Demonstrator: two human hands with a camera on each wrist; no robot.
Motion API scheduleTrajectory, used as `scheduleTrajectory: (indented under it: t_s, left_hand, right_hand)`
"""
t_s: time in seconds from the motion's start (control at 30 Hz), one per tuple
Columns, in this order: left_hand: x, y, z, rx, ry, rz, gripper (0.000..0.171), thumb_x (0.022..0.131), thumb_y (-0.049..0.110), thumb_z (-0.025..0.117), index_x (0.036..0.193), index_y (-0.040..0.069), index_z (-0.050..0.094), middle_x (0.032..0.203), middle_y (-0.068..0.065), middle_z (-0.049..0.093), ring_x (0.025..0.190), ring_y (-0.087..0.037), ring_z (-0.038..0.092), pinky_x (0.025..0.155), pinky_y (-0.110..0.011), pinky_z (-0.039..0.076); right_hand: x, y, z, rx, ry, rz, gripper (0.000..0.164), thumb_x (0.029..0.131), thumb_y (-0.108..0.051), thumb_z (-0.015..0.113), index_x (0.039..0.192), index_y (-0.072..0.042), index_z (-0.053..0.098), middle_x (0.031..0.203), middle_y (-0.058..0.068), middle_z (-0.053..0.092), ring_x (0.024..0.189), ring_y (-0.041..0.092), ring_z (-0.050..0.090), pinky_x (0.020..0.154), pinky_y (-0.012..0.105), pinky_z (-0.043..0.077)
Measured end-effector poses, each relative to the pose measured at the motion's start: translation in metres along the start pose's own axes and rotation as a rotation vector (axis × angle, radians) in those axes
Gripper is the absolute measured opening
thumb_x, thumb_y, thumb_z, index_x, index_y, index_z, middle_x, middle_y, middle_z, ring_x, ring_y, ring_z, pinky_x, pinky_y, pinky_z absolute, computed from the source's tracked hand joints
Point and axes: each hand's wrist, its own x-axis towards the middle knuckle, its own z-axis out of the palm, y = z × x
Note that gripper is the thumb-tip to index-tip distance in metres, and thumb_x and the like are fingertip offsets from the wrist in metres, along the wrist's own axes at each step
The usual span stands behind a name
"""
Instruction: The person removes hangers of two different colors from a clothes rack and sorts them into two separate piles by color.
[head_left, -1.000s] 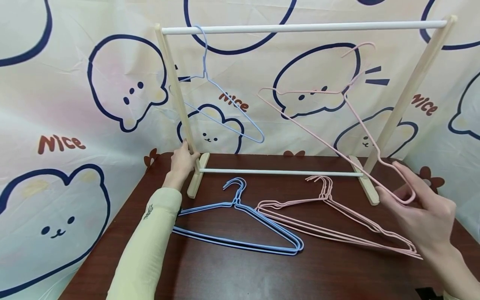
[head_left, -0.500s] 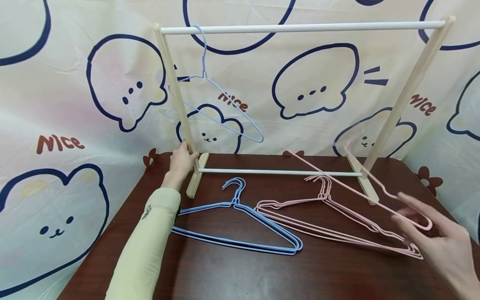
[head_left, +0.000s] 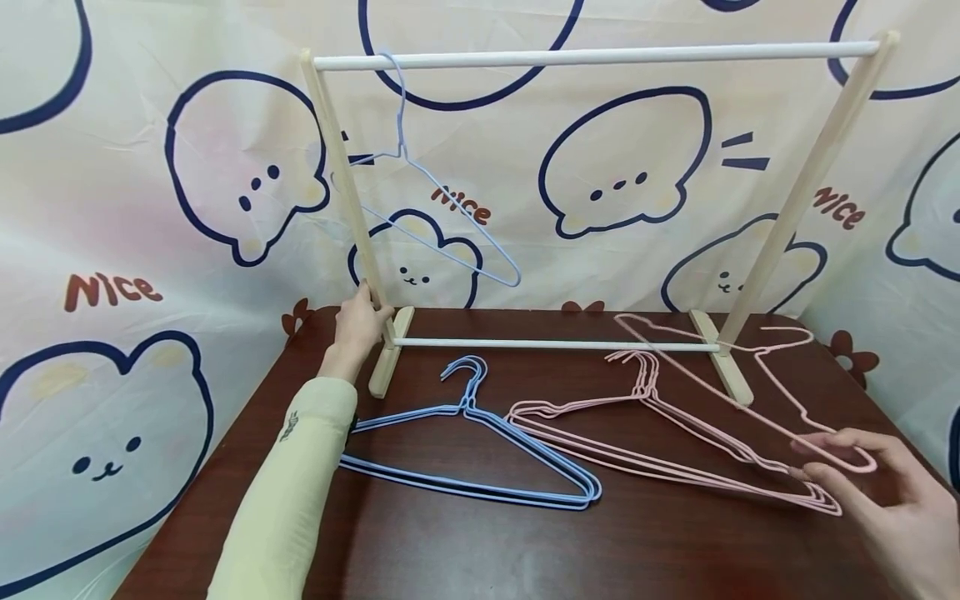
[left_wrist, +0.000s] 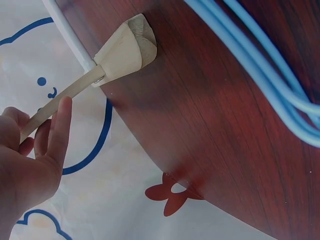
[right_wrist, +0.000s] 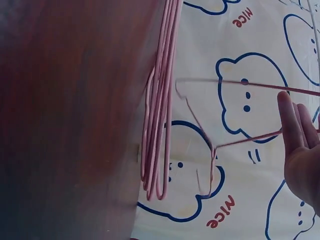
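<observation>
At the foot of the rack's left wooden post (head_left: 347, 192), my left hand (head_left: 356, 327) grips the wood; the left wrist view shows the fingers around that post (left_wrist: 75, 89). My right hand (head_left: 896, 492) pinches one end of a pink wire hanger (head_left: 712, 390), tilted over the table with its hook toward the back right. In the right wrist view this hanger (right_wrist: 250, 138) stands apart from a pile of pink hangers (head_left: 667, 475). Left of that pile lies a stack of blue hangers (head_left: 480, 487). One blue hanger (head_left: 459, 205) hangs from the rack's top bar (head_left: 585, 57).
The rack's right post (head_left: 810, 192) and right foot (head_left: 722, 367) stand behind the held hanger. A lower white bar (head_left: 555, 343) joins the feet above the brown table (head_left: 465, 554). A patterned cloth (head_left: 112, 208) forms the backdrop.
My right hand has moved down and to the right. The pink hanger has dropped from beneath the top bar to low over the table, its hook swinging rightward. The left hand keeps its grip.
</observation>
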Motion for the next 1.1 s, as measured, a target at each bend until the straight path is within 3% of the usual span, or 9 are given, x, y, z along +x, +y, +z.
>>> scheduleTrajectory:
  t_s: [0.07, 0.1, 0.17, 0.27, 0.33, 0.43, 0.57, 0.8, 1.1]
  left_hand:
    - [0.0, 0.001, 0.0, -0.004, -0.002, -0.001, 0.043, 0.102, 0.022, 0.051, 0.14, 0.007, 0.041, 0.121, -0.026, 0.062, 0.099, -0.04, 0.069, 0.067, -0.039, 0.06]
    - [0.0, 0.001, -0.001, -0.006, -0.003, -0.002, 0.043, 0.102, 0.022, 0.051, 0.141, 0.007, 0.041, 0.122, -0.026, 0.062, 0.099, -0.04, 0.069, 0.067, -0.039, 0.06]
    - [-0.001, 0.001, -0.001, -0.01, -0.006, -0.007, 0.043, 0.102, 0.022, 0.051, 0.141, 0.007, 0.041, 0.122, -0.026, 0.062, 0.1, -0.04, 0.069, 0.068, -0.04, 0.061]
    - [-0.001, 0.001, 0.0, -0.011, -0.006, -0.014, 0.044, 0.102, 0.022, 0.052, 0.142, 0.008, 0.04, 0.122, -0.026, 0.062, 0.1, -0.04, 0.069, 0.068, -0.04, 0.061]
    - [0.0, 0.001, 0.0, -0.01, -0.005, -0.021, 0.045, 0.102, 0.023, 0.052, 0.143, 0.008, 0.04, 0.123, -0.026, 0.063, 0.1, -0.039, 0.069, 0.068, -0.039, 0.061]
    - [0.0, 0.002, 0.0, -0.009, -0.005, -0.027, 0.047, 0.102, 0.023, 0.052, 0.145, 0.009, 0.039, 0.123, -0.025, 0.063, 0.101, -0.039, 0.069, 0.069, -0.039, 0.061]
    - [-0.001, 0.002, 0.0, -0.003, -0.005, -0.021, 0.046, 0.102, 0.023, 0.052, 0.144, 0.009, 0.039, 0.122, -0.026, 0.063, 0.1, -0.04, 0.069, 0.068, -0.04, 0.061]
    - [0.0, 0.002, 0.0, 0.005, -0.001, -0.008, 0.045, 0.102, 0.023, 0.052, 0.143, 0.008, 0.04, 0.122, -0.026, 0.063, 0.099, -0.04, 0.069, 0.065, -0.037, 0.06]
    - [-0.001, 0.002, 0.0, -0.005, -0.008, -0.009, 0.046, 0.102, 0.022, 0.051, 0.143, 0.007, 0.04, 0.123, -0.026, 0.062, 0.099, -0.04, 0.069, 0.067, -0.038, 0.06]
  right_hand:
    - [-0.002, 0.004, -0.001, 0.178, 0.001, -0.015, 0.03, 0.087, 0.026, 0.051, 0.115, 0.016, 0.051, 0.11, 0.003, 0.075, 0.094, 0.009, 0.074, 0.073, 0.016, 0.057]
    - [-0.003, 0.004, -0.001, 0.208, 0.009, -0.018, 0.028, 0.09, 0.024, 0.048, 0.115, 0.014, 0.052, 0.11, 0.003, 0.075, 0.092, 0.009, 0.074, 0.072, 0.017, 0.058]
    - [-0.001, 0.009, -0.002, 0.478, -0.05, -0.116, 0.026, 0.094, 0.023, 0.036, 0.117, 0.018, 0.048, 0.112, 0.016, 0.073, 0.093, 0.021, 0.075, 0.073, 0.024, 0.06]
    - [0.004, 0.015, -0.002, 0.73, -0.173, -0.292, 0.029, 0.096, 0.024, 0.024, 0.119, 0.028, 0.041, 0.114, 0.03, 0.067, 0.097, 0.033, 0.074, 0.079, 0.033, 0.06]
    - [0.007, 0.017, 0.0, 0.82, -0.213, -0.361, 0.03, 0.095, 0.024, 0.022, 0.119, 0.032, 0.039, 0.114, 0.036, 0.065, 0.097, 0.038, 0.073, 0.082, 0.037, 0.06]
    - [0.008, 0.018, 0.0, 0.866, -0.221, -0.378, 0.033, 0.095, 0.024, 0.019, 0.12, 0.033, 0.039, 0.113, 0.037, 0.064, 0.097, 0.04, 0.072, 0.082, 0.039, 0.06]
    - [0.006, 0.024, -0.005, 0.87, -0.228, -0.322, 0.038, 0.096, 0.021, 0.015, 0.125, 0.031, 0.039, 0.113, 0.036, 0.064, 0.102, 0.038, 0.071, 0.08, 0.039, 0.061]
    - [0.005, 0.035, -0.014, 1.005, -0.347, -0.228, 0.049, 0.098, 0.016, 0.004, 0.135, 0.028, 0.031, 0.119, 0.04, 0.06, 0.114, 0.043, 0.064, 0.085, 0.046, 0.058]
    - [0.005, 0.046, -0.024, 1.076, -0.477, -0.166, 0.054, 0.098, 0.009, -0.005, 0.143, 0.024, 0.021, 0.131, 0.042, 0.051, 0.124, 0.044, 0.056, 0.091, 0.051, 0.055]
